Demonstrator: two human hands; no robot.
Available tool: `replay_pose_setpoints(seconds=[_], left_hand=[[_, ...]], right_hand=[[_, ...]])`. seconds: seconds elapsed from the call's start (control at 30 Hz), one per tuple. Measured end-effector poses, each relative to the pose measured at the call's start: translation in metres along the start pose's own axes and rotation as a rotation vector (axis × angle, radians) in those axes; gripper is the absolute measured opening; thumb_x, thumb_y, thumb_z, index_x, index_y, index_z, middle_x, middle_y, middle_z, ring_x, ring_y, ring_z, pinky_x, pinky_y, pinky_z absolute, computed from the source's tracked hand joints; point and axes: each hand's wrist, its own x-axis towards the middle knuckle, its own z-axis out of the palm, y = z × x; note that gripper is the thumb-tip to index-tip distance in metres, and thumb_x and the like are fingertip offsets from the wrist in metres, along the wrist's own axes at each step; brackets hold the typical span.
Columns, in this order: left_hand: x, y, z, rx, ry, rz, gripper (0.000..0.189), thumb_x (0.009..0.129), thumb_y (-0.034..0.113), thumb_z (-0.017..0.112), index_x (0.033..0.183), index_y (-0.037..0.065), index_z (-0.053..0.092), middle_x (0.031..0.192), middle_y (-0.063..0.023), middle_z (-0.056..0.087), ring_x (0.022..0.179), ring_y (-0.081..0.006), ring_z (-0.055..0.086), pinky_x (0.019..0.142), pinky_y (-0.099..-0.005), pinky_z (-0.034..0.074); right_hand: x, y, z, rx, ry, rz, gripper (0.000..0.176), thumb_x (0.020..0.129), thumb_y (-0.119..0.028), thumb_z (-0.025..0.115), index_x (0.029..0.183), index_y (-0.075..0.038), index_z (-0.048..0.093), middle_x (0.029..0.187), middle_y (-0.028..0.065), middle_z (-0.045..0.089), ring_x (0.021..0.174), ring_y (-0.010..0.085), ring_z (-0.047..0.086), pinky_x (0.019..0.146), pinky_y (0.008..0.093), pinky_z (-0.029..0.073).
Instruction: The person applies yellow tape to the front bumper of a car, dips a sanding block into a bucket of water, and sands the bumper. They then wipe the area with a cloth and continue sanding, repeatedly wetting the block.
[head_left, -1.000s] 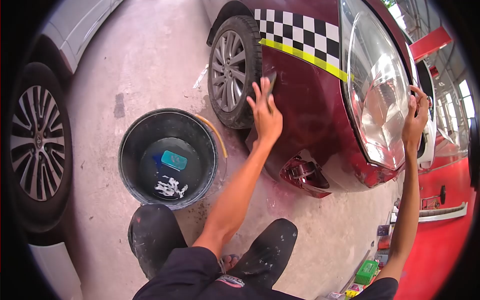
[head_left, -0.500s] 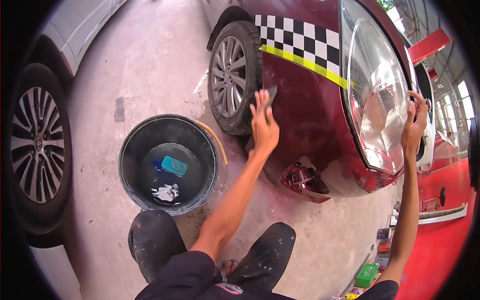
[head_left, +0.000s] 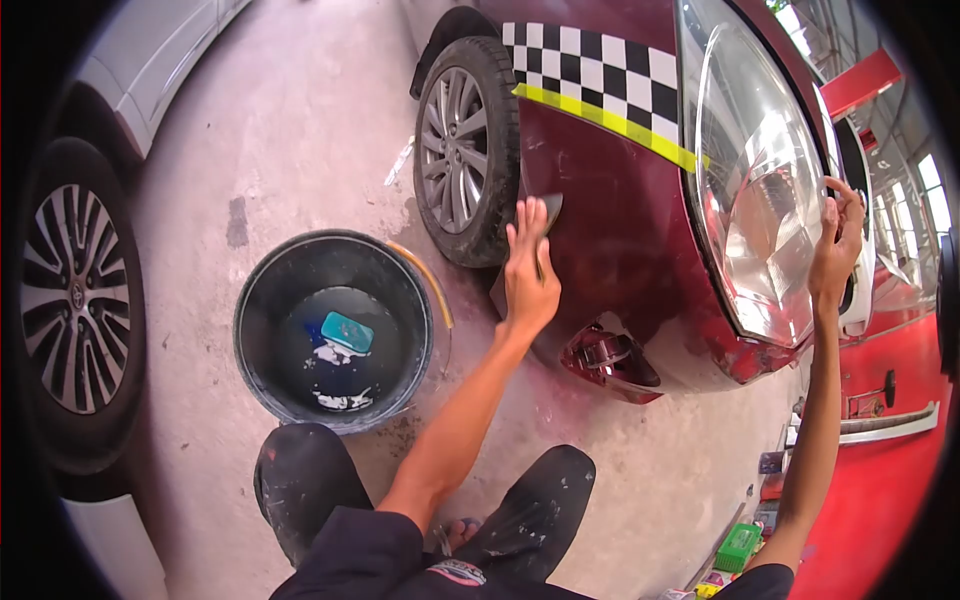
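My left hand (head_left: 532, 280) lies with its fingers stretched over a dark grey sheet that looks like sandpaper (head_left: 553, 207), against the maroon front bumper (head_left: 620, 250) just behind the wheel's edge. The sheet shows beyond my fingertips and beside the palm. My right hand (head_left: 838, 250) is raised at the outer edge of the headlight (head_left: 760, 190), its fingers bent and apart, with nothing visible in them. Above my left hand, a checkered black-and-white strip (head_left: 600, 70) runs along the fender, edged below with yellow tape (head_left: 605, 125).
A black bucket (head_left: 250, 345) of dark water stands left of my knees, with a teal block (head_left: 347, 332) and white foam in it. The car's front wheel (head_left: 465, 150) is beside my left hand. A light-coloured car (head_left: 150, 60) stands at left; a green box (head_left: 738, 547) lies lower right.
My left hand has slid a little down the bumper with the sandpaper. The white foam in the bucket has shifted and split. My right hand stays by the headlight.
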Motion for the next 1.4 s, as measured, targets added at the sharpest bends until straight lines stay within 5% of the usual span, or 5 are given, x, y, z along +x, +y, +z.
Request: replay_pose_setpoints(seconds=[0.17,0.33,0.5,0.67,1.4], left_hand=[[0.084,-0.005,0.005,0.013,0.080,0.045,0.047,0.114,0.013,0.040,0.159,-0.001,0.045,0.166,-0.0254,0.042,0.160,-0.0410,0.028,0.131,-0.0542,0.020],[-0.013,-0.015,0.009,0.005,0.002,0.001,0.049,0.113,0.009,0.039,0.162,0.000,0.043,0.168,-0.0240,0.041,0.161,-0.0393,0.026,0.130,-0.0546,0.022],[0.087,0.003,0.013,0.029,0.106,-0.008,0.048,0.115,0.012,0.039,0.160,-0.001,0.044,0.167,-0.0242,0.041,0.161,-0.0395,0.025,0.130,-0.0526,0.024],[0.001,0.011,0.008,0.023,0.052,-0.069,0.049,0.114,0.011,0.039,0.161,-0.001,0.043,0.167,-0.0257,0.040,0.160,-0.0437,0.027,0.130,-0.0532,0.024],[0.069,0.015,0.009,-0.037,0.082,-0.138,0.051,0.112,0.007,0.041,0.159,-0.011,0.036,0.157,-0.0360,0.047,0.151,-0.0495,0.039,0.126,-0.0495,0.035]], right_hand=[[0.000,0.001,0.002,0.038,0.018,-0.023,0.031,0.108,-0.025,0.059,0.129,-0.005,0.071,0.090,-0.0001,0.048,0.084,0.0128,0.044,0.083,0.0290,0.040],[0.001,-0.001,-0.001,-0.030,0.020,-0.026,0.030,0.108,-0.024,0.059,0.128,-0.005,0.070,0.091,0.0008,0.051,0.085,0.0129,0.046,0.083,0.0298,0.041],[0.001,-0.006,0.002,0.021,0.038,-0.027,0.030,0.107,-0.024,0.061,0.127,-0.005,0.071,0.092,0.0012,0.051,0.088,0.0137,0.046,0.084,0.0298,0.042],[-0.001,-0.005,0.000,-0.016,0.042,-0.030,0.030,0.106,-0.025,0.061,0.127,-0.005,0.071,0.092,0.0024,0.051,0.090,0.0158,0.047,0.086,0.0316,0.042],[0.001,-0.007,0.003,-0.036,0.052,-0.067,0.029,0.107,-0.024,0.060,0.127,-0.006,0.070,0.090,0.0022,0.047,0.087,0.0157,0.047,0.083,0.0312,0.042]])
